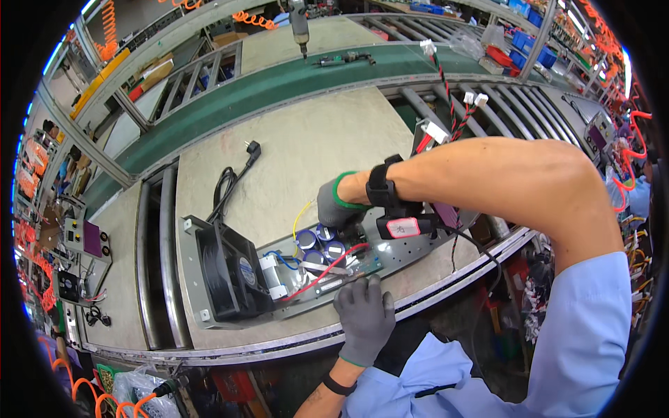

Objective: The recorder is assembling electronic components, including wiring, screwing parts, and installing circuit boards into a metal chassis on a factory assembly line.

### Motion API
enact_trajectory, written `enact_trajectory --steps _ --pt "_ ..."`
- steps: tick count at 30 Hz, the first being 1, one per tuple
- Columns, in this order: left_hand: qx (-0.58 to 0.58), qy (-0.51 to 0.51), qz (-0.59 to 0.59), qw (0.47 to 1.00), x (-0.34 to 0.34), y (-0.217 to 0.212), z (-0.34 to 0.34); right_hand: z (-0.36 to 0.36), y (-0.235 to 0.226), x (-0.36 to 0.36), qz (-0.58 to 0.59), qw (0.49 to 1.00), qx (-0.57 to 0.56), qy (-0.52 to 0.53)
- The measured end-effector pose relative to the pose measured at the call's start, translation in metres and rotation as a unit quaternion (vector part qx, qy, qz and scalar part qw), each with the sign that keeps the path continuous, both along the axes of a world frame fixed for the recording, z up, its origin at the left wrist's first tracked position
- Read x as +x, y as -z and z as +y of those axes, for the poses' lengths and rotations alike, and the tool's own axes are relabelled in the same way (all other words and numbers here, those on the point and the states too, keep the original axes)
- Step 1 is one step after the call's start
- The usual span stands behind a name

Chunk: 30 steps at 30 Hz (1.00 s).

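A grey metal chassis [411, 249] lies tilted across the work board, with a large black fan [237, 279] at its left end. Inside sit several blue-sleeved capacitors [306, 240], a red wire [324, 273], a yellow wire [295, 221] and a green circuit board [362, 268]. My left hand [366, 317], in a grey glove, has its fingers curled onto the chassis's near edge beside the board. My right hand [339, 203], also gloved, reaches down into the chassis just beyond the capacitors. It is closed, its fingertips hidden; I cannot make out what they hold.
A black power cord [230, 182] with a plug lies behind the fan. Red-black wires with white connectors [436, 132] rise at the chassis's right end. A power screwdriver [300, 31] hangs above the green conveyor belt [265, 80], where another tool [345, 60] lies. Metal rollers [169, 258] flank the board.
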State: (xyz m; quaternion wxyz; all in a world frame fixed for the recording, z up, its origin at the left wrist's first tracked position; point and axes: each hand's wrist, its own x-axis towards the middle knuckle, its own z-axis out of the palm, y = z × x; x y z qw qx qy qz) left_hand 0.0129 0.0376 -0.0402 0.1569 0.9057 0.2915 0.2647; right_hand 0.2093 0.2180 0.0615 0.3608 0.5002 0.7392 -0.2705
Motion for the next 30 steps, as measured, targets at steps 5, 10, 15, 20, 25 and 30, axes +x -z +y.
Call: enact_trajectory --steps 5,10,15,20,25,30 --pt "-0.003 0.003 0.0 1.0 0.0 -0.001 0.001 -0.021 0.004 -0.009 -0.039 0.996 0.062 -0.046" --pt "0.003 0.007 -0.002 1.0 -0.001 0.002 0.002 -0.03 -0.007 -0.013 -0.04 0.996 0.078 0.033" --pt "0.011 0.005 0.014 1.0 -0.001 0.004 -0.001 -0.01 -0.008 -0.002 -0.03 0.998 0.033 -0.037" --pt "0.035 0.008 -0.004 0.999 -0.004 0.0 -0.001 -0.026 -0.025 -0.008 0.021 0.973 0.168 0.156" --pt "0.063 0.016 -0.033 0.997 -0.008 0.004 -0.001 -0.079 -0.053 -0.044 0.049 0.884 0.438 0.157" --pt "0.056 0.015 0.01 0.998 -0.008 0.006 -0.001 -0.181 -0.027 -0.06 0.168 0.818 0.483 0.263"
